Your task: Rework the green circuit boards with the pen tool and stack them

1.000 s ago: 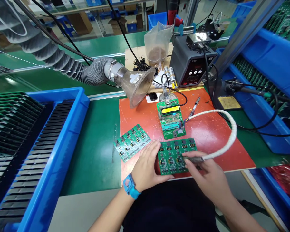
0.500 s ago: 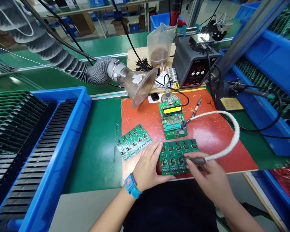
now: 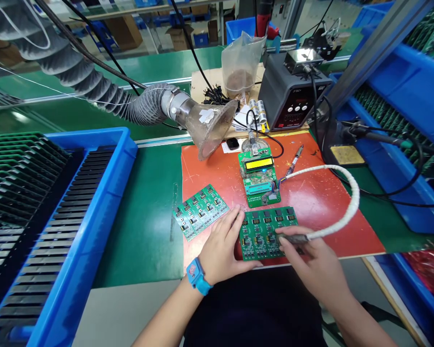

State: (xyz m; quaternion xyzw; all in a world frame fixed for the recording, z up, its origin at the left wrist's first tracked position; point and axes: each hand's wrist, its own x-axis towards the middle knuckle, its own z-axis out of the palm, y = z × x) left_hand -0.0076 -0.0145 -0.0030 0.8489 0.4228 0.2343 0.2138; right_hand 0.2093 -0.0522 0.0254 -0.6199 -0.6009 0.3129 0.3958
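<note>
A green circuit board panel [image 3: 259, 236] with several small digit displays lies in front of me. My left hand [image 3: 224, 248] rests at its left side, fingers stretched along the left edge and thumb spread by the lower edge. In my right hand [image 3: 313, 260] is a dark probe [image 3: 292, 238], pinched between thumb and fingers. Its tip is at the right part of the panel; exact contact is hidden. A white-wrapped cable [image 3: 353, 202] loops from the probe to a programmer board [image 3: 259, 178] with a lit yellow screen. Another panel [image 3: 201, 212] lies tilted to the left.
Over the red mat [image 3: 210, 168] hangs a fume extractor hood [image 3: 215, 127]. A blue bin [image 3: 125, 159] with a rack of upright boards stands left. Behind are a soldering station [image 3: 292, 96], a plastic bag [image 3: 242, 67] and a pen [image 3: 294, 160]. Blue bins [image 3: 401, 193] stand right.
The view has shifted very slightly. Both hands, the probe and the panels stay in the same places relative to one another.
</note>
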